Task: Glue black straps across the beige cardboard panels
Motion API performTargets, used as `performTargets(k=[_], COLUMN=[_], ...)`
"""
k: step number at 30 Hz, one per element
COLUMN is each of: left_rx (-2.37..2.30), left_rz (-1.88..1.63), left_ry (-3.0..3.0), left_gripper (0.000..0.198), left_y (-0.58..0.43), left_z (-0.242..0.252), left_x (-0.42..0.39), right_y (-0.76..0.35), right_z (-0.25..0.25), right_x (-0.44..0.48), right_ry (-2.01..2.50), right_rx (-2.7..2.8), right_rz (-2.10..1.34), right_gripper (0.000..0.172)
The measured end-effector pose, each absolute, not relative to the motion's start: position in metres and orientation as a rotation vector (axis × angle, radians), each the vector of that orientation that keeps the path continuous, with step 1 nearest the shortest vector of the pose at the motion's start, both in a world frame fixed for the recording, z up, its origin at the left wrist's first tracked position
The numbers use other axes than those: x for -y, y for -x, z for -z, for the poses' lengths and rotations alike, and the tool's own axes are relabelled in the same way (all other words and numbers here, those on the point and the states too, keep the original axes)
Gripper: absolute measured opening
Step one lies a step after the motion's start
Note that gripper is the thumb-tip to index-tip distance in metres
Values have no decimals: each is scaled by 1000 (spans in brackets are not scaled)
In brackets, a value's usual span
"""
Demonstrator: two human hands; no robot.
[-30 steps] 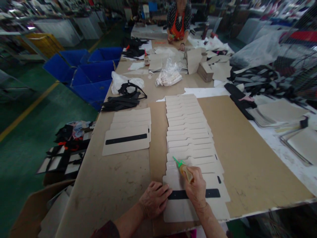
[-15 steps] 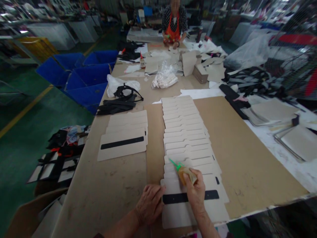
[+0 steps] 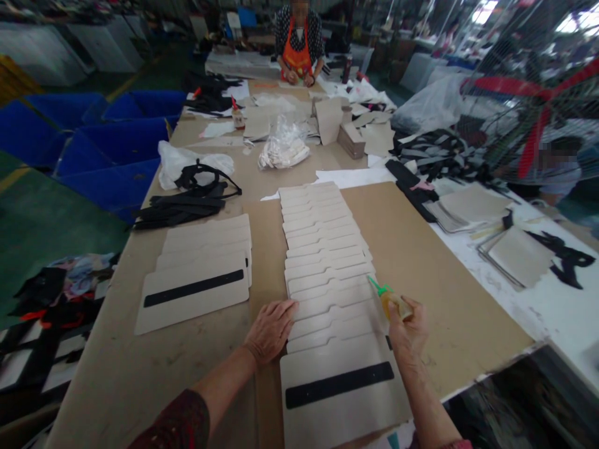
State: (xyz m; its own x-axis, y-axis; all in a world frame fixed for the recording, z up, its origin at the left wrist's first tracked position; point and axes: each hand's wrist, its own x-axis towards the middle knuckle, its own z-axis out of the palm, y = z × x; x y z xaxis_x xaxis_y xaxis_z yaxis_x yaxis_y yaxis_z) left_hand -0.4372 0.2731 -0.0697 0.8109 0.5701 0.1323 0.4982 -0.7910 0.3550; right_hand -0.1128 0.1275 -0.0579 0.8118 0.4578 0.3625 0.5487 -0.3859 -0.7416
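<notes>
My right hand [image 3: 408, 324] is wrapped round a glue bottle [image 3: 389, 304] of amber liquid, its green nozzle tilted up and left over the right edge of a long row of overlapping beige boards [image 3: 327, 293]. My left hand [image 3: 271, 330] lies with its palm down and fingers stretched at the row's left edge. The nearest board [image 3: 346, 411] carries a black strip [image 3: 339, 385]. Another small stack of beige boards [image 3: 196, 290] is to the left, and its front board also bears a black strip.
Black straps [image 3: 180, 209], a white plastic bag [image 3: 168, 165] and a clear bag [image 3: 284, 146] lie farther up the table. Blue bins [image 3: 110, 146] stand left. Board piles [image 3: 517, 252] and a red-bladed fan [image 3: 538, 112] are at right. A person in an orange apron [image 3: 297, 53] stands at the far end.
The bottle in my right hand has moved from above the front boards to the row's right edge. My left hand has slid farther up the left edge. The view has shifted right.
</notes>
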Motion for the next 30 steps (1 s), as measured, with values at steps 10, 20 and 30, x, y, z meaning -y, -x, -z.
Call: performTargets(k=[10,20,30], left_rx=[-841,-845,-830], left_rz=[-312,-296,-311], left_ry=[-2737,-2720,-2720], left_gripper=[45,45,46], left_y=[438,437,435], left_z=[72,70,64], left_x=[-271,-271,-270], right_y=[108,113,133], right_z=[49,43,37], right_x=[-136,-139,-143], right_ry=[2115,2121,2085], right_rx=[797,1051,1100], right_rz=[188,226,150], right_gripper=[49,38,38])
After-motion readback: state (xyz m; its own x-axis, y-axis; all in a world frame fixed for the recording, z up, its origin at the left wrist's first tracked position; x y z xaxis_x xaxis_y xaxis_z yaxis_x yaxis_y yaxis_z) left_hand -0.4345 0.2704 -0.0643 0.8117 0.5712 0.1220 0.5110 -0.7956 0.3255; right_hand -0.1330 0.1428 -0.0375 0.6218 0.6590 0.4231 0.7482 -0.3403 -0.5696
